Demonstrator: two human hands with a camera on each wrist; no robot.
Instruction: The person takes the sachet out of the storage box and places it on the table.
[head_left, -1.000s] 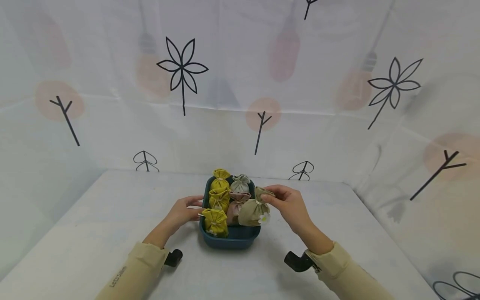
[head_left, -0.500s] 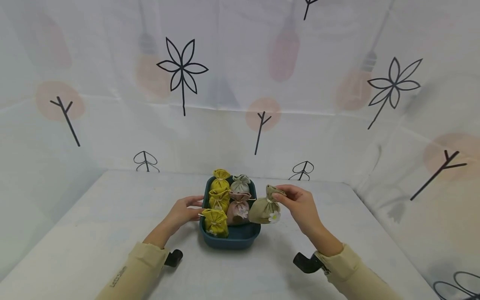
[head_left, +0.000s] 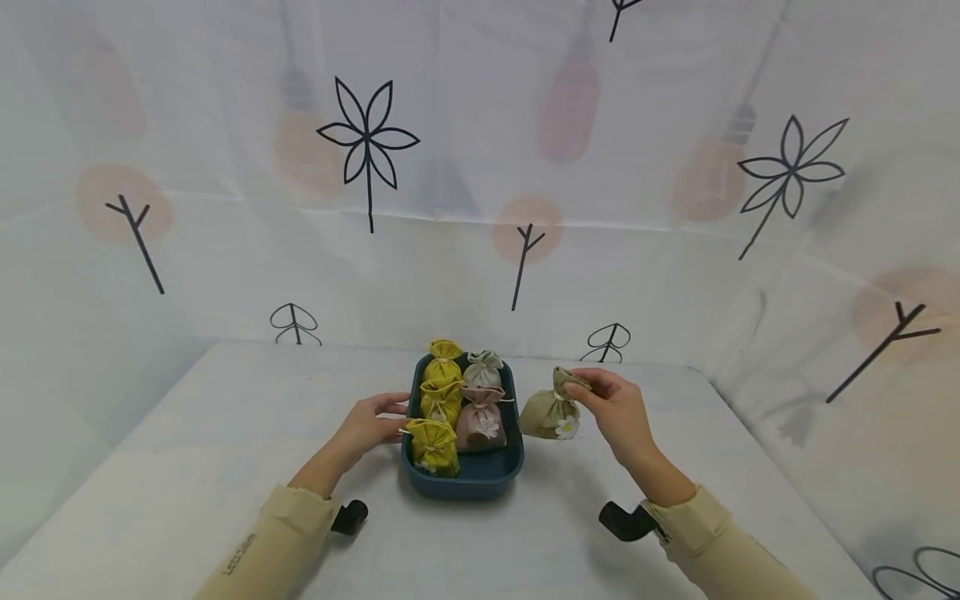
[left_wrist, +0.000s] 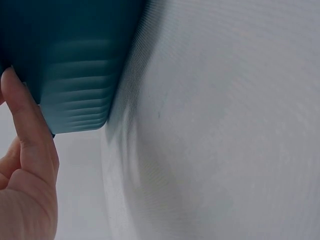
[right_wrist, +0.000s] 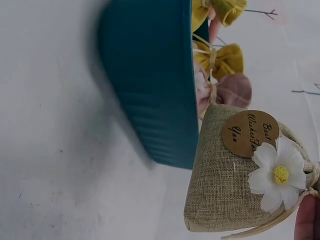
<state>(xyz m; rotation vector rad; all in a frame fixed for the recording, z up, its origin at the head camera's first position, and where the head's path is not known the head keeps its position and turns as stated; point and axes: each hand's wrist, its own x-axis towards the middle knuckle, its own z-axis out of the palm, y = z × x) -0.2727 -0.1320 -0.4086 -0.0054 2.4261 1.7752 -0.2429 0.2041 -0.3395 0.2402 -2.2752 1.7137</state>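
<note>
Beige cloth pouch is in the air beside the dark blue box, on the side of the person's right hand. Inside the box I see one row of three yellow pouches along the left wall: a near one, a middle one and a far one. In the other row, a pink pouch stands in front of a grey pouch and hides its lower part, while the blue floor of the box is visible at the near right corner. The box stands on a white table, and behind it hangs a pale cloth printed with dark plants and soft orange shapes. Both forearms are in beige sleeves, and at each cuff there is a black device, one on the left and one on the right. The person's left hand is rather relaxed, with its fingers extended against the outer left wall; some of its fingertips are hidden. The right hand pinches the gathered neck of the beige pouch, so the full body of it lies to the left of the fingers, toward the box. This pouch carries a white flower and a round brown tag with the words "Best Wishes For You". Whether its side touches the rim, I cannot tell.
</note>
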